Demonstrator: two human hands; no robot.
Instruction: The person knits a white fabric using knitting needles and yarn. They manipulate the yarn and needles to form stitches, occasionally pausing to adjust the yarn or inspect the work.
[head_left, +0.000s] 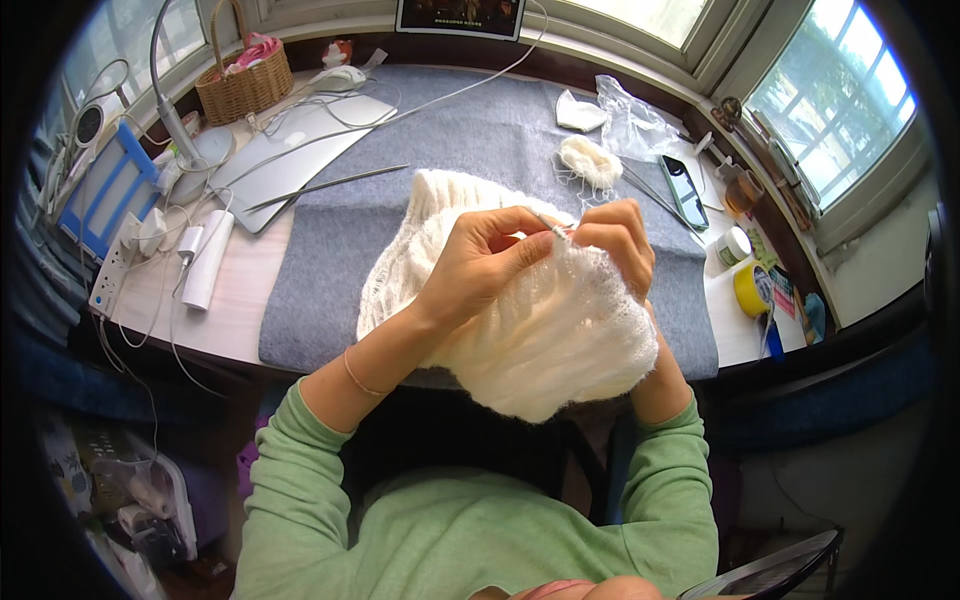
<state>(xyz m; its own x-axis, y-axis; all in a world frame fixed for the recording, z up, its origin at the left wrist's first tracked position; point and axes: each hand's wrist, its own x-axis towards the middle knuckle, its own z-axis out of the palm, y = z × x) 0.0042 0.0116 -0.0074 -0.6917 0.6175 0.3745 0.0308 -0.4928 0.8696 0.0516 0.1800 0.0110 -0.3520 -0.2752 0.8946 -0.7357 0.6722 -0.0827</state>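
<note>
A cream-white fuzzy knitted piece (555, 345) hangs between my hands and spills over the table's front edge. Its ribbed part lies on the grey felt mat (480, 105). My left hand (476, 262) pinches the top edge of the knitting, where a metal knitting needle (546, 220) pokes out by the thumb and forefinger. Close beside it, my right hand (619, 240) is curled at the same edge with fingers bent; what exactly lies within its grip is partly hidden. Beyond the right hand rests a small ball of cream yarn (590, 160) with loose strands trailing towards the work.
Left are a silver laptop (281, 161) with grey knitting needles (330, 186) across its corner, a power strip (112, 277) with cables, and a wicker basket (247, 82). On the right lie more needles (660, 196), a phone (684, 191), a white jar (733, 246) and yellow tape (751, 289).
</note>
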